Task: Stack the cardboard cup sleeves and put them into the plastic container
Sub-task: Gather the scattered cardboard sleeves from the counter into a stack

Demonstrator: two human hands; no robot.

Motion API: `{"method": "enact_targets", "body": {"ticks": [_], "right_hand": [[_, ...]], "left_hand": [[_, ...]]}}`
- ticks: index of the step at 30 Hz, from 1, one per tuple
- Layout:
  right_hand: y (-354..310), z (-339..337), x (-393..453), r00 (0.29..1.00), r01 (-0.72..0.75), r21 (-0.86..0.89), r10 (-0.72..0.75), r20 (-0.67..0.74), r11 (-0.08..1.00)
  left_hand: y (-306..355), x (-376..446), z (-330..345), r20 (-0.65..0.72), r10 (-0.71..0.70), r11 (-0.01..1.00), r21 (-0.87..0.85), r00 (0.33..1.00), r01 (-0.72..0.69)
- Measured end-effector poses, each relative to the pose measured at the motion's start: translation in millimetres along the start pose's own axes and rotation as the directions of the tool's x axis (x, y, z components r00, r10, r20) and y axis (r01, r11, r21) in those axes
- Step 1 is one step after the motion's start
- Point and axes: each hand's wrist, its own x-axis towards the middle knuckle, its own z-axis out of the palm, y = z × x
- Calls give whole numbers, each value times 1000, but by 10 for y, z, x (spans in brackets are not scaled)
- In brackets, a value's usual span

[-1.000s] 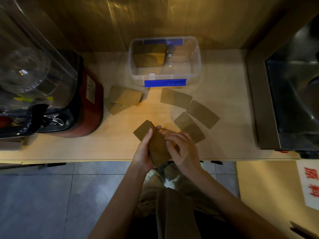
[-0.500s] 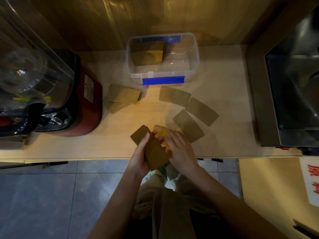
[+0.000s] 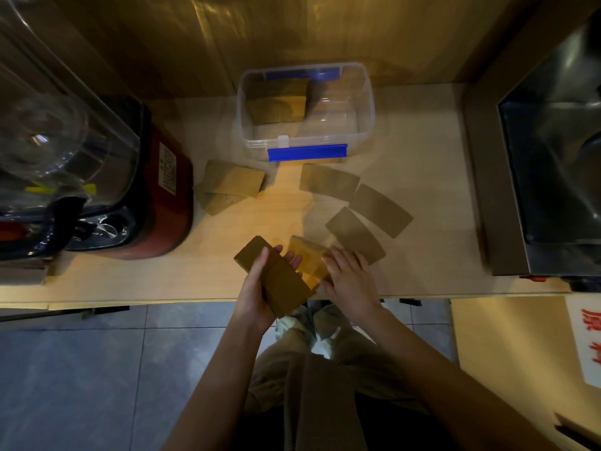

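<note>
My left hand (image 3: 260,288) grips a stack of brown cardboard sleeves (image 3: 276,278) at the counter's front edge. My right hand (image 3: 349,278) lies flat with spread fingers on a single sleeve (image 3: 307,258) beside the stack. Three loose sleeves lie to the right: one (image 3: 328,183) by the container, one (image 3: 380,209) further right, one (image 3: 354,234) nearest my right hand. A small pile of sleeves (image 3: 232,187) lies to the left. The clear plastic container (image 3: 366,125) with blue clips stands at the back, holding a sleeve stack (image 3: 276,105) in its left half.
A red blender base (image 3: 162,196) with a clear jug (image 3: 48,125) stands at the left. A steel appliance (image 3: 536,157) fills the right side. The wooden counter (image 3: 422,157) ends at its front edge (image 3: 162,296) above a tiled floor.
My right hand came off the held stack and moved right onto a single sleeve on the counter. My left hand kept hold of the stack.
</note>
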Motion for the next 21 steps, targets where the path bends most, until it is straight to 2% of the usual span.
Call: {"method": "enact_targets", "body": {"ticks": [5,9,12,16,19,21], "right_hand": [[28,-185,44,995,41,160,-25,-100,986],[-53,-426,53,966,-14,435,125,-228,900],[-169,-564,18,913,58,579,191,-359,813],[-359,-685,-71,937,143,587,82,-340,797],[-462,-720,-127,961,123,580,49,-271,805],[-502,-702,-153,968,125,567,25,-251,814]], "left_hand": [[26,-6,25,-9,-2,1000,2,1000,2],[36,10,40,2,-18,999,-30,1000,18],[37,26,76,52,-12,999,-42,999,14],[32,14,142,143,15,1000,12,990,-16],[41,29,180,140,21,998,-64,990,-12],[49,47,211,200,39,995,-93,979,-21]]}}
